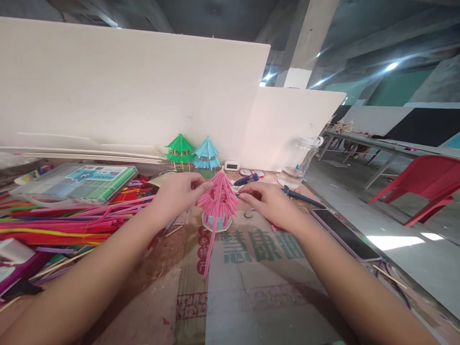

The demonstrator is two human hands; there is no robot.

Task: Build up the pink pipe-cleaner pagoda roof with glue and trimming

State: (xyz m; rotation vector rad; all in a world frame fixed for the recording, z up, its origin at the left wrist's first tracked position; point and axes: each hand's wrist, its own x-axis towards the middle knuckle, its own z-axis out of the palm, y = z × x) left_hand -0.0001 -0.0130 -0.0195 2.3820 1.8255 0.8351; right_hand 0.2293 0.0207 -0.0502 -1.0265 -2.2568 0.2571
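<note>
A small pink model pavilion, its tiered roof covered in fuzzy pipe cleaners, stands upright on a pale octagonal base. One long pink pipe cleaner hangs from its front and reaches down over the table covering. My left hand is closed, with thumb and fingertips at the left edge of the roof. On the other side my right hand pinches close to the roof's right edge. A tiny dark bit shows at its fingertips, too small to name.
Green and blue model pavilions stand behind, near a small digital clock. A glue gun, water jug, dark-handled pliers and phone lie right. Loose pipe cleaners and a plastic case fill the left.
</note>
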